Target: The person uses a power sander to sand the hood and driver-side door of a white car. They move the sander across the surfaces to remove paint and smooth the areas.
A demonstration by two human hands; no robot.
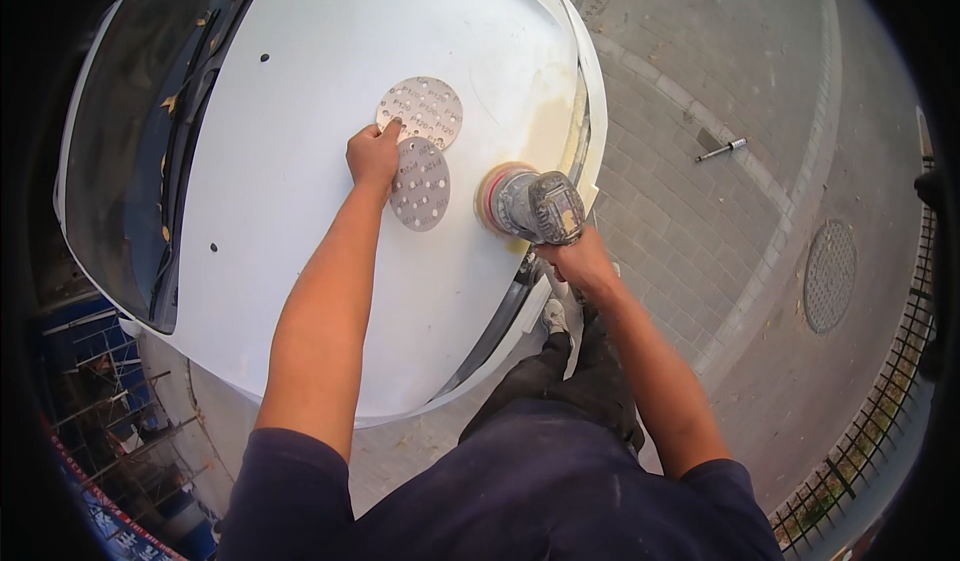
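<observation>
My left hand (375, 155) is closed, its thumb and fingers pinching a round, perforated sanding disc (428, 106) at its lower left edge, over the white car hood (300, 211). A second, greyer sanding disc (421, 189) overlaps just below it, beside my fingers; whether I also hold that one I cannot tell. My right hand (580, 264) is wrapped round the handle of an orbital sander (540, 207), a worn, dusty tool with a round pad. The pad is near the hood's front edge, beside a yellowish filler patch (548, 131).
The windshield (130, 141) and wiper, with dry leaves, lie to the left. Right of the car is grey brick paving (650, 181) with a metal cylindrical tool (722, 150) lying on it. A round manhole cover (830, 276) and a black fence (880, 411) are farther right. Metal racks (110, 381) stand lower left.
</observation>
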